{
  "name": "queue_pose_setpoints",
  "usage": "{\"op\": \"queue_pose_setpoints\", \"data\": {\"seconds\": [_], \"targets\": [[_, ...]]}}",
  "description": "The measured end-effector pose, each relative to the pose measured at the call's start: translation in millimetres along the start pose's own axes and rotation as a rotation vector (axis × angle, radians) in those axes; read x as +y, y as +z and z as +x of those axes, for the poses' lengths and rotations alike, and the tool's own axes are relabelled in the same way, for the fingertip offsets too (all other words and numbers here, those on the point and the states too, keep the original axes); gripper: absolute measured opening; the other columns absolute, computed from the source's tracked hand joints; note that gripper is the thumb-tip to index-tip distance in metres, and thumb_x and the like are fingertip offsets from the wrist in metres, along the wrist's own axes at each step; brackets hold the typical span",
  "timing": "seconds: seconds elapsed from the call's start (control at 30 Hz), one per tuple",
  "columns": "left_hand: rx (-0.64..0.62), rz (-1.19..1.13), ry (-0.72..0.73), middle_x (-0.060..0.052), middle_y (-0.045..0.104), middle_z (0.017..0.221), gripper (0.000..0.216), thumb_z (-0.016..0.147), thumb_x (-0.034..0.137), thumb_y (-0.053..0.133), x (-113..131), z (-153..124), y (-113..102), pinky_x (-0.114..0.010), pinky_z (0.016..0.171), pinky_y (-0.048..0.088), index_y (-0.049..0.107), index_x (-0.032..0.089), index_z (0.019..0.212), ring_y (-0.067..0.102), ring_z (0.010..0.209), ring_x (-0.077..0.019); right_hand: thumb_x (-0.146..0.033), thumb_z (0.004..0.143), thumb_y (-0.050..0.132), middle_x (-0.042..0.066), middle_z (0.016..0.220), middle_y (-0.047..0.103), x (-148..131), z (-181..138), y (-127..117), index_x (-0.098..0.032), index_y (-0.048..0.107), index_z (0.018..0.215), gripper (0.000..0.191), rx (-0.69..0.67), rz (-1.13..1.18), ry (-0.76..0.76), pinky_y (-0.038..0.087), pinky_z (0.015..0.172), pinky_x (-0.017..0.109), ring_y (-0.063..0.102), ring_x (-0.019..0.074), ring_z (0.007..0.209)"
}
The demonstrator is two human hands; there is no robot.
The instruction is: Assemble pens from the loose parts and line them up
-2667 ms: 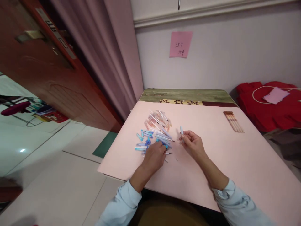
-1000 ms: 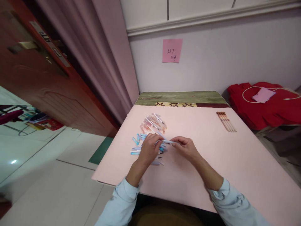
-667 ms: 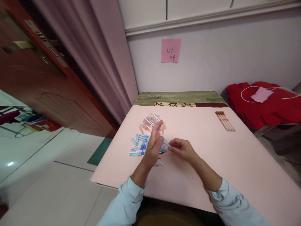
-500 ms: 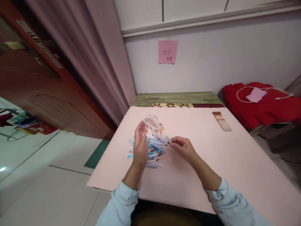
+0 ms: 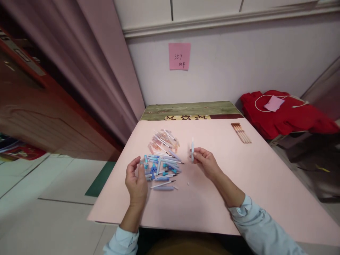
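My right hand (image 5: 205, 162) pinches a light blue pen (image 5: 192, 148) that stands upright above the pink table cover (image 5: 255, 177). My left hand (image 5: 136, 180) hovers palm up at the left of a pile of blue pen parts (image 5: 162, 166), its fingers apart and nothing in it. Behind that pile lies a heap of orange and clear pen parts (image 5: 164, 139). One pale barrel (image 5: 163, 188) lies nearest me.
Several finished orange pens (image 5: 241, 132) lie in a row at the far right of the cover. A red cloth with a white cord (image 5: 281, 113) sits to the right. A pink note (image 5: 179, 56) hangs on the wall, a curtain (image 5: 101, 71) at left.
My left hand drew back from the pile to the left and opened palm up. My right hand turned the blue pen from lying level to upright. The view swung right.
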State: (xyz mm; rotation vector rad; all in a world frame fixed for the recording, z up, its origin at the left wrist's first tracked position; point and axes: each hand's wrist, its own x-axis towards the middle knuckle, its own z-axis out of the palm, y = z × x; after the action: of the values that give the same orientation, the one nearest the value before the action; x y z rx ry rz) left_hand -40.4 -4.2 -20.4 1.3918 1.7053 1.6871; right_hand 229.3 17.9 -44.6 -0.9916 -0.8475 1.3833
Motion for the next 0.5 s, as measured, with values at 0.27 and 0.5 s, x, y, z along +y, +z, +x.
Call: {"op": "queue_pose_setpoints", "data": {"seconds": [0.27,0.5], "targets": [[0.072,0.173,0.05,-0.009,0.061,0.125,0.032,0.089,0.033,0.057,-34,-5,-18,-0.041,0.109,0.038,0.06,0.02,0.119,0.055,0.121,-0.0236,-0.043,0.076,0.071,0.003,0.075,0.069,-7,-3,-13,-0.018,0.073,0.094,0.031,0.179,-0.423,-0.189,0.043,0.057,0.027,0.056,0.0147,0.061],[0.038,0.152,0.031,-0.01,0.061,0.125,0.032,0.091,0.033,0.056,-44,-7,-17,-0.039,0.108,0.04,0.059,0.02,0.119,0.055,0.12,-0.0232,-0.035,0.08,0.061,0.003,0.087,0.071,-15,-2,-30,-0.024,0.075,0.091,0.022,0.28,-0.999,-0.443,0.047,0.071,0.031,0.062,0.0186,0.075]]}}
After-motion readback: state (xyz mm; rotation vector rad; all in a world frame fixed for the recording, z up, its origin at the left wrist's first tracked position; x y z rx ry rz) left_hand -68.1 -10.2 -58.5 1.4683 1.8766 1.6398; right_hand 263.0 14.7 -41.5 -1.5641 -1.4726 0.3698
